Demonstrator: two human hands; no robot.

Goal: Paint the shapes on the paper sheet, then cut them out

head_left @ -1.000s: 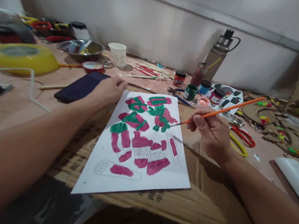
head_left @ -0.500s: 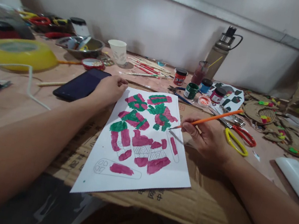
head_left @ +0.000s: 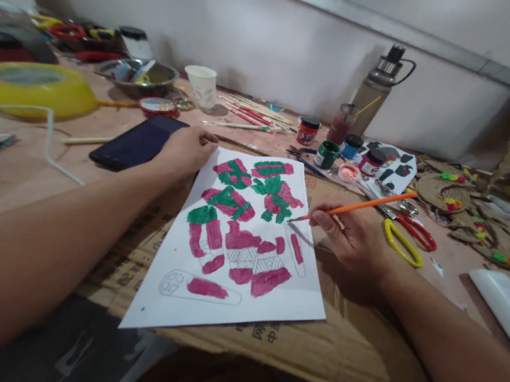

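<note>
My right hand (head_left: 350, 233) is closed around a thin paintbrush (head_left: 365, 202) with an orange handle. Its dark tip meets the white sheet of paper (head_left: 157, 305), at the top of a pencilled oblong on the right with a magenta strip inside. Drawn shapes on the sheet carry magenta and green paint, and several patterned bands are bare pencil. At the sheet's upper left corner rests my left hand (head_left: 190, 151), fingers loosely bent and nothing held. A dark phone (head_left: 140, 146) lies partly beneath that wrist. Under the sheet is brown cardboard (head_left: 306, 349).
Behind the sheet stand an open green paint jar (head_left: 327, 155), a red jar (head_left: 307, 132), a cup of murky water (head_left: 342, 124) and a bottle (head_left: 374, 90). Scissors (head_left: 406, 239) lie right of my hand. A paper cup (head_left: 201, 87) and yellow tape roll (head_left: 32, 90) are at left.
The brush's handle end has shifted slightly to the right and down, while its tip stays at nearly the same spot. My left hand has barely moved.
</note>
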